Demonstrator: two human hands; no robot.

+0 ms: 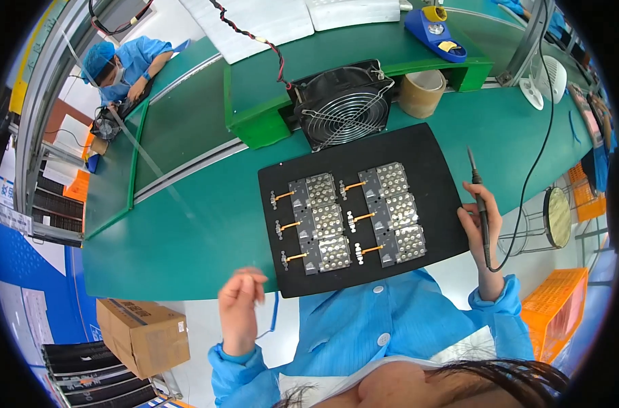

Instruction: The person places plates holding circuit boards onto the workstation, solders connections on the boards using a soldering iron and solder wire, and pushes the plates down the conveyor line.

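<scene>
My right hand (493,221) is wrapped round a slim dark soldering iron (484,234), held upright with its metal tip pointing away from me, beside the right edge of a black mat (435,177). On that mat lie two circuit board panels, a left one (326,221) and a right one (399,211). Each has three shiny sections dotted with round pads, and orange flex cables (292,225) with small connectors stick out to the left. Off the mat's near left corner, my left hand (240,306) is raised with its fingers curled together; what they may hold is too blurred to see.
A black fan (347,102) with a wire guard stands behind the mat, next to a tape roll (422,94). A blue soldering stand (435,34) sits on the green shelf (262,88). The iron's cable (537,143) hangs at right. Another person (129,64) works at far left.
</scene>
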